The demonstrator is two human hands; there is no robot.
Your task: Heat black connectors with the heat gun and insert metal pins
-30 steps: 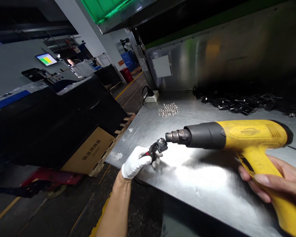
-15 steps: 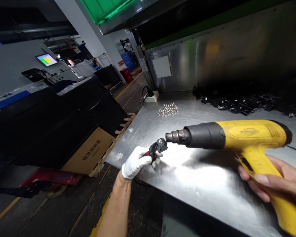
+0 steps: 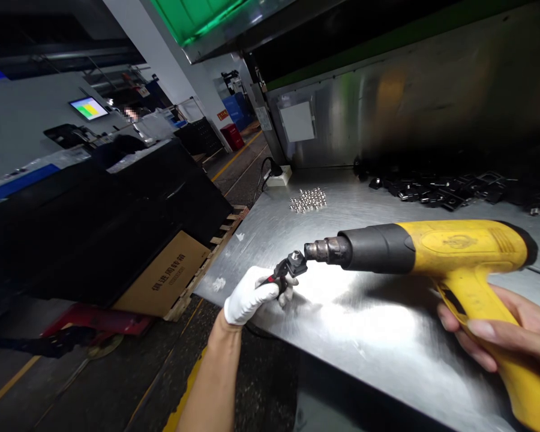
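Note:
My left hand [image 3: 256,294], in a white glove, is closed round a small black part [image 3: 296,264]. A silvery metal fitting [image 3: 296,255] stands up from the part's square end, and a bit of red shows by my fingers. My bare right hand [image 3: 499,327] grips the handle of a yellow heat gun [image 3: 454,246]. Its stepped metal nozzle [image 3: 326,249] points left, close beside the fitting; I cannot tell if they touch. Both are held above the metal tabletop [image 3: 270,234].
Small silvery fittings [image 3: 308,200] lie grouped near the table's far left corner, by a white power strip [image 3: 278,176]. Several black parts [image 3: 445,189] are heaped at the back right. A cardboard box [image 3: 162,276] leans beyond the left edge. A person [image 3: 130,114] is in the background.
The whole view has shifted very slightly. My hands, the black part and the heat gun keep nearly the same position relative to each other.

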